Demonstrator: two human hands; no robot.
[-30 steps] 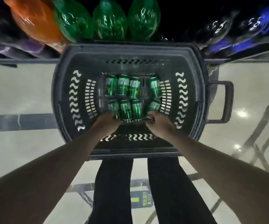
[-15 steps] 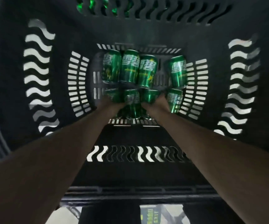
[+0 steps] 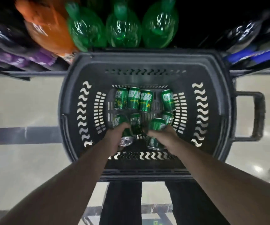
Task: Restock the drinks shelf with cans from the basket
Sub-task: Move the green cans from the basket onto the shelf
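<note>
A black plastic basket [image 3: 72, 111] stands on the floor in front of me with several green cans [image 3: 133, 100] lying on its bottom. My left hand [image 3: 117, 135] grips one green can [image 3: 123, 127], its silver end pointing toward me. My right hand [image 3: 161, 137] grips another green can [image 3: 157, 124] lifted off the basket floor. A further can [image 3: 135, 123] lies between the two hands. Behind the basket, the low drinks shelf [image 3: 33, 73] carries large bottles.
Three green bottles [image 3: 121, 28] and an orange bottle [image 3: 48, 30] lie on the shelf behind the basket, with dark bottles [image 3: 244, 33] on the right. The basket's handle [image 3: 257, 116] sticks out to the right. My dark-trousered legs [image 3: 121, 203] stand just behind the basket on the pale floor.
The view has pulled back up out of the basket. Both hands have closed round a can each and lifted them off the bottom row.
</note>
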